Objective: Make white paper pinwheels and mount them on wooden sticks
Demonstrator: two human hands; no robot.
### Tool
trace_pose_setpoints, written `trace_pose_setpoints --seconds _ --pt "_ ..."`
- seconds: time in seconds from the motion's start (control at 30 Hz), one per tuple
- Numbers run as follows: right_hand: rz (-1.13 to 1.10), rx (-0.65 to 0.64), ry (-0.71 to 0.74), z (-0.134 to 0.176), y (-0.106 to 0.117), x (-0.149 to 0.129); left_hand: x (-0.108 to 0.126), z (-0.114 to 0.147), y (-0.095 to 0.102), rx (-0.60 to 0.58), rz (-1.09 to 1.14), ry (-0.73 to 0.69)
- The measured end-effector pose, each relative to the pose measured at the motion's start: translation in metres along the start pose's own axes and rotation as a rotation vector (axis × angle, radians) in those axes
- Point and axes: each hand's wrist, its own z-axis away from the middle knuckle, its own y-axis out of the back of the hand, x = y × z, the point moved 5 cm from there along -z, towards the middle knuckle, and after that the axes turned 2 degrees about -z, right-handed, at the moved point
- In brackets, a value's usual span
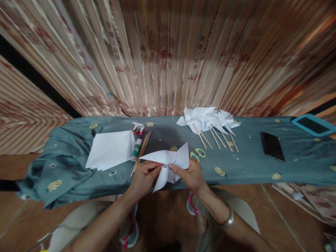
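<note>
A white paper pinwheel [173,159], without a visible stick, is held over the near edge of the table. My left hand [145,175] pinches its folded paper just left of the centre. From the other side, my right hand [193,175] grips it, the thumb pressed close to the centre where the folds meet. Past the paper, partly covered by it, lie scissors [198,153] with pale green handles. Left of my hands, several thin wooden sticks [141,150] lie beside a green and white glue stick [136,149].
A stack of white paper [110,148] lies on the left, with an open small red box [138,128] behind it. Several finished pinwheels [207,119] on sticks lie at the back. A phone [272,146] and a blue-framed tablet [313,125] rest on the right. A curtain [162,70] hangs behind.
</note>
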Motion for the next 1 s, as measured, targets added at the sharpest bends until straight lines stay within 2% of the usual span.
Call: trace_pose_setpoints --seconds 0.2,0.47,0.67,0.77,1.0 --pt "0.005 0.01 -0.017 -0.003 -0.003 0.001 -0.009 -0.002 -0.003 -0.012 0.134 0.083" --pt "0.051 -0.04 -0.021 -0.008 -0.003 0.012 -0.035 -0.004 -0.012 -0.036 0.292 0.148" --pt "0.061 -0.048 -0.047 -0.011 -0.002 0.02 -0.046 -0.004 -0.015 0.007 0.325 0.261" --pt "0.038 -0.056 -0.073 -0.011 -0.001 0.021 -0.048 -0.002 -0.018 -0.015 0.344 0.304" --pt "-0.022 -0.067 -0.118 -0.01 -0.001 0.023 -0.046 0.001 -0.017 -0.099 0.248 0.23"
